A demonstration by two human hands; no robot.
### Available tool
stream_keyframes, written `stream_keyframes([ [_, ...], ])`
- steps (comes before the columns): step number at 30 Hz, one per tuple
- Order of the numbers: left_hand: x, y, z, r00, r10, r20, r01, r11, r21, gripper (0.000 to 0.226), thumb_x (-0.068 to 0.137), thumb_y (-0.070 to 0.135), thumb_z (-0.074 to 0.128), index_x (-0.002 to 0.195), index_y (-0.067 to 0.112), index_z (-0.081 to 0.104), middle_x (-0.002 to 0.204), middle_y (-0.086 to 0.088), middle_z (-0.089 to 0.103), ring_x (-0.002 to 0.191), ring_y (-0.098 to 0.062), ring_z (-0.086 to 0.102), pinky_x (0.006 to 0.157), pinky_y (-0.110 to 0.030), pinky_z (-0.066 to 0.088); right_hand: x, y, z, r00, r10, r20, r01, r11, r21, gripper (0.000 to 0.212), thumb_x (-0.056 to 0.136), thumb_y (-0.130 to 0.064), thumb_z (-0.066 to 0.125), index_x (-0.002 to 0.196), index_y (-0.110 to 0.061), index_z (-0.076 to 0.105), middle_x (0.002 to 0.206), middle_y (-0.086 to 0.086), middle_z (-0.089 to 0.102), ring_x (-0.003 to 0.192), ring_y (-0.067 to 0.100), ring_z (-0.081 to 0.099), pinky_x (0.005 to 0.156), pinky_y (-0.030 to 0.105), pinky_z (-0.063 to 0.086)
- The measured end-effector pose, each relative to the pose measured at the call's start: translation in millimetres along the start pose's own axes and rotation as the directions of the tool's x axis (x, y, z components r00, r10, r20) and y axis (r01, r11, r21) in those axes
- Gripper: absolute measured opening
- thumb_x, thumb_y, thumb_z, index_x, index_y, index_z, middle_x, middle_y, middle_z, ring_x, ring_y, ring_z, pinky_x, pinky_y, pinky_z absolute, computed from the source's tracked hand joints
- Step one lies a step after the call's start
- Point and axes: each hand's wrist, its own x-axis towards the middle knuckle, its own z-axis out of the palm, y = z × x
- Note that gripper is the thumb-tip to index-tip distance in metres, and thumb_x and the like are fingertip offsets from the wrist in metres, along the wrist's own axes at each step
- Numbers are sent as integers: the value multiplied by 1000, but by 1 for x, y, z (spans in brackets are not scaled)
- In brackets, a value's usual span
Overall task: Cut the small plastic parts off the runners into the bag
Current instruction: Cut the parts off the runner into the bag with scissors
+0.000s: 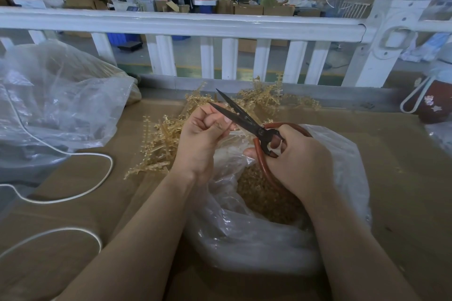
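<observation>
My right hand (300, 161) grips the red handles of black-bladed scissors (241, 116), whose blades are parted and point up-left. My left hand (203, 134) has its fingers curled, pinching a thin pale runner piece (232, 129) right beside the blades; most of that piece is hidden by the fingers. Below both hands lies an open clear plastic bag (244, 234) holding a heap of small amber parts (264, 195). A pile of amber runners (163, 139) with parts still on them spreads over the cardboard behind and left of my hands.
A large crumpled clear bag (58, 105) fills the left side. A white cord (73, 193) loops across the cardboard-covered table (403, 178). A dark red cup with a white strap (435, 102) stands at far right. A white railing (183, 24) borders the back edge.
</observation>
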Motion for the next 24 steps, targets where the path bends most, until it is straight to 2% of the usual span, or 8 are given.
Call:
stream_keyframes([
  [3, 0, 0, 0, 1000, 5, 8, -5, 1000, -14, 14, 89, -5, 59, 89, 8, 57, 63, 8, 63, 67, -6, 61, 73, -18, 52, 0, 1, 2, 999, -20, -33, 21, 1000, 4, 63, 71, -90, 41, 73, -28, 54, 63, -18, 53, 54, -1, 48, 51, 16, 39],
  [6, -1, 1, 0, 1000, 0, 15, 1, 999, -44, 12, 82, 2, 64, 91, 7, 58, 63, 9, 63, 68, -5, 61, 74, -18, 52, -1, 4, 4, 999, -29, -46, 30, 1000, 3, 60, 72, -86, 50, 73, -26, 58, 63, -16, 56, 54, 2, 50, 51, 18, 43],
  [8, 0, 2, 0, 1000, -11, 25, 11, 999, -31, 9, 85, 1, 63, 92, 7, 61, 67, 8, 65, 69, -5, 61, 73, -18, 52, -1, 4, 4, 998, -24, -52, 24, 1000, 7, 54, 73, -83, 55, 71, -29, 55, 61, -20, 52, 52, -1, 46, 51, 14, 36],
  [10, 0, 2, 0, 999, -19, 29, 18, 1000, 13, 9, 89, -1, 61, 91, 8, 63, 71, 6, 68, 69, -6, 60, 73, -18, 51, -1, 1, 2, 998, -22, -64, 23, 1000, 13, 52, 72, -85, 51, 70, -34, 47, 57, -26, 39, 49, -7, 39, 50, 10, 26],
  [12, -1, 2, 0, 1000, -25, 18, 24, 998, 54, 13, 92, -3, 59, 90, 9, 63, 72, 4, 68, 70, -8, 60, 73, -20, 50, -1, -1, 0, 998, -24, -64, 26, 1000, 17, 54, 71, -91, 40, 72, -37, 45, 58, -31, 33, 50, -11, 35, 50, 9, 23],
  [16, -1, 0, 2, 1000, -4, -12, 5, 996, 88, 19, 92, -9, 57, 92, 9, 64, 82, -6, 65, 76, -14, 57, 74, -23, 49, 0, 0, -1, 998, -23, -60, 25, 999, 27, 63, 67, -98, 29, 76, -38, 47, 63, -33, 36, 56, -13, 37, 50, 10, 26],
  [19, -1, 0, 1, 1000, 15, -17, -14, 998, 67, 22, 92, -9, 55, 89, 11, 64, 74, 5, 68, 73, -10, 59, 72, -22, 50, 0, 1, 0, 999, -23, -36, 25, 999, 47, 67, 66, -99, 26, 79, -38, 49, 66, -31, 40, 58, -10, 41, 51, 12, 30],
  [24, 0, -1, 0, 999, 33, -1, -33, 998, 56, 22, 91, -12, 54, 92, 8, 64, 72, 4, 67, 74, -14, 57, 74, -24, 50, -1, 1, -2, 998, -42, -44, 44, 997, 56, 63, 69, -98, 28, 79, -39, 47, 65, -32, 38, 57, -12, 41, 51, 8, 26],
])
